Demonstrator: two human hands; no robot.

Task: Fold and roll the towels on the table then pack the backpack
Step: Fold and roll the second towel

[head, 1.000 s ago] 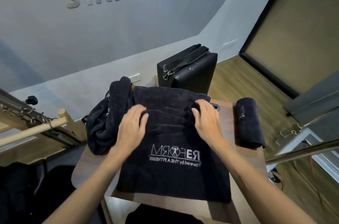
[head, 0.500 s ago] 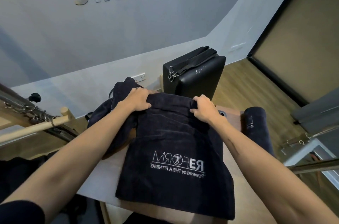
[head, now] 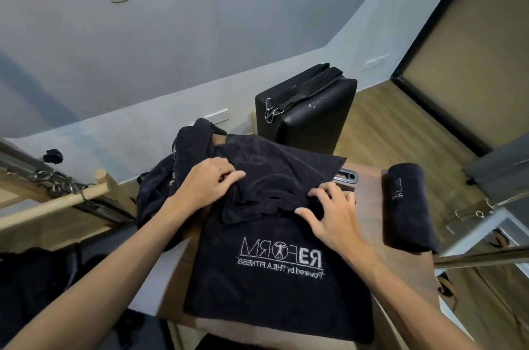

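A dark navy towel (head: 280, 286) with a white REFORM logo lies flat on the brown table (head: 400, 269), its near edge hanging over the front. The towel's far part is folded back toward me into a loose flap. My left hand (head: 206, 180) grips the flap's left side with curled fingers. My right hand (head: 332, 215) pinches the flap's right edge, fingers spread and bent. One rolled navy towel (head: 409, 206) lies at the table's right side. A heap of unfolded navy towels (head: 160, 186) sits at the back left.
A black padded case (head: 309, 112) with a strap stands behind the table. A wooden bar (head: 57, 203) and metal rails run along the left. A dark bag-like shape (head: 37, 278) sits low left. A small metal piece (head: 346, 176) lies by the towel's far corner.
Both hands first reached to the towel's far edge and gripped it, then drew it back toward me, folding the far part over the middle.
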